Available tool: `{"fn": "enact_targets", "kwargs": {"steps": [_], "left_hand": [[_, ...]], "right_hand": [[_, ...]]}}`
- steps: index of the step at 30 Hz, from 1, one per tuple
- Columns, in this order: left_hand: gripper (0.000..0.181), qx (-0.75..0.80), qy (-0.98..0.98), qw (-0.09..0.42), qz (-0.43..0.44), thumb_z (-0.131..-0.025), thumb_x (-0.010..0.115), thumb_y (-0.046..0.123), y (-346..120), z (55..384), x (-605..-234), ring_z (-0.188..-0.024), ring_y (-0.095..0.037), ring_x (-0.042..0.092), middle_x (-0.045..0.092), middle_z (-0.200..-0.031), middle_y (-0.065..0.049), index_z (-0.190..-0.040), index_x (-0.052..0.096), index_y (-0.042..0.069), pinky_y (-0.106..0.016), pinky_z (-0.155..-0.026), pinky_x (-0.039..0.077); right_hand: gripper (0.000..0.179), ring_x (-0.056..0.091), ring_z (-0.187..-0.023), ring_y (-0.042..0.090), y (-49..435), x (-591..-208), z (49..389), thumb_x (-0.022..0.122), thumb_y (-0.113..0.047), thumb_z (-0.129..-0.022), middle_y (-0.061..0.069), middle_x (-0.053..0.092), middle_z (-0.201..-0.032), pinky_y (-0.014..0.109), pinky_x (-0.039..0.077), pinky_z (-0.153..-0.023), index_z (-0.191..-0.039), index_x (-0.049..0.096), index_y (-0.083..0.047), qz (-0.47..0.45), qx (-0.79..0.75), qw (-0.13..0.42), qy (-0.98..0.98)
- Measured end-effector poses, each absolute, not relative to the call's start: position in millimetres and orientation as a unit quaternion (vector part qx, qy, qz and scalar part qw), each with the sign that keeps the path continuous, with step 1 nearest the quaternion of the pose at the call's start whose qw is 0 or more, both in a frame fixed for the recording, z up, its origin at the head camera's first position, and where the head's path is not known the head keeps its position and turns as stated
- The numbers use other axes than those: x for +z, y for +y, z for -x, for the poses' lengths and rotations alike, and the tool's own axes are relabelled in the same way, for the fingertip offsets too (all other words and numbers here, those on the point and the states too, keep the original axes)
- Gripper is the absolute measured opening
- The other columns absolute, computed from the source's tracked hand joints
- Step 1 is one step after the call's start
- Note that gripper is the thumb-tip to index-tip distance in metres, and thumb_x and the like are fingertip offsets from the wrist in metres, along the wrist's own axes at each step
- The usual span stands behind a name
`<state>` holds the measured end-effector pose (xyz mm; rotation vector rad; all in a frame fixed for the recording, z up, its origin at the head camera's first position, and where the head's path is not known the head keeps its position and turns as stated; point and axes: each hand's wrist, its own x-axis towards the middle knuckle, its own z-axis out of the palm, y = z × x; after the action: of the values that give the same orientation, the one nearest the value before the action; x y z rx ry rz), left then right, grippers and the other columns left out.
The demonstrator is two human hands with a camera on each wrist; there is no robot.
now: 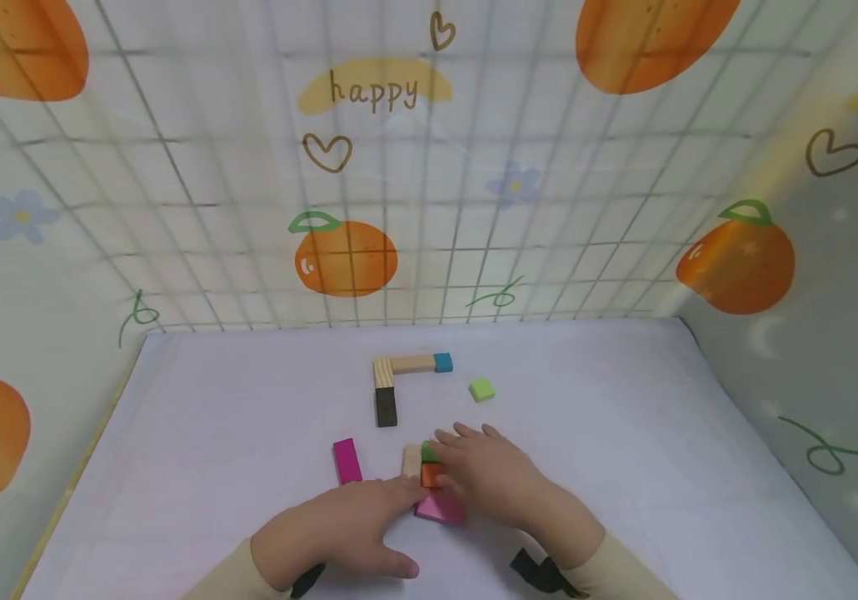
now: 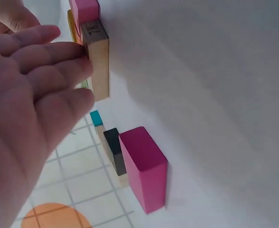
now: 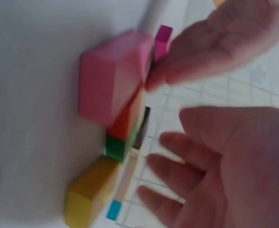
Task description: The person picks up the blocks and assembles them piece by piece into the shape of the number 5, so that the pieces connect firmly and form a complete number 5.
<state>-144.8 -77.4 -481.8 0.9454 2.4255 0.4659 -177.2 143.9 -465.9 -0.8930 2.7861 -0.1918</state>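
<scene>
My left hand (image 1: 350, 521) reaches in with fingers extended, their tips against a plain wooden block (image 2: 99, 64) marked with a number. Beside that block are a green block (image 1: 428, 452), an orange block (image 1: 431, 475) and a larger pink block (image 1: 440, 507) at the near end. My right hand (image 1: 504, 479) hovers over the right side of this cluster, fingers loosely extended and gripping nothing. In the right wrist view a yellow block (image 3: 91, 190) lies by the green one; the right hand hides it from the head view.
A magenta block (image 1: 347, 461) lies left of the cluster. Farther back, a black block (image 1: 386, 407), a striped wooden block (image 1: 383, 372), a plain one (image 1: 413, 363) and a blue block (image 1: 442, 362) form a corner shape. A light green block (image 1: 482, 389) sits to their right.
</scene>
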Motion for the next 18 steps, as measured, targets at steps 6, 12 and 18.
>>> {"fn": "enact_targets", "kwargs": {"steps": [6,12,18], "left_hand": [[0.081,0.187,0.866,0.228,-0.404,-0.079,0.064,0.059,-67.9,159.8,-486.5,-0.139,-0.008,0.031,0.029,-0.154,0.008,-0.146,0.035,0.024,-0.035,-0.111,0.034],[0.081,0.176,0.881,0.238,-0.37,-0.078,0.065,0.06,-59.4,166.9,-487.5,-0.144,-0.012,0.024,0.027,-0.155,0.006,-0.146,0.035,0.027,-0.041,-0.112,0.031],[0.095,0.108,0.928,0.208,-0.291,-0.073,0.064,0.067,-51.5,157.9,-484.8,-0.145,-0.018,0.02,0.023,-0.157,0.002,-0.149,0.028,0.025,-0.046,-0.11,0.034]], "right_hand": [[0.039,0.039,-0.136,0.03,145.5,-478.1,178.9,0.049,-0.035,-0.097,-0.002,0.047,-0.144,0.062,0.031,-0.105,-0.135,0.052,-0.026,0.323,-0.085,0.109,0.936],[0.047,0.041,-0.135,0.028,151.9,-478.9,176.7,0.053,-0.037,-0.094,-0.004,0.047,-0.144,0.062,0.032,-0.105,-0.139,0.048,-0.023,0.283,-0.06,0.128,0.949],[0.051,0.048,-0.13,0.026,155.3,-473.6,173.6,0.061,-0.036,-0.089,-0.001,0.052,-0.14,0.055,0.039,-0.103,-0.136,0.052,-0.02,0.262,-0.05,0.121,0.956]]}}
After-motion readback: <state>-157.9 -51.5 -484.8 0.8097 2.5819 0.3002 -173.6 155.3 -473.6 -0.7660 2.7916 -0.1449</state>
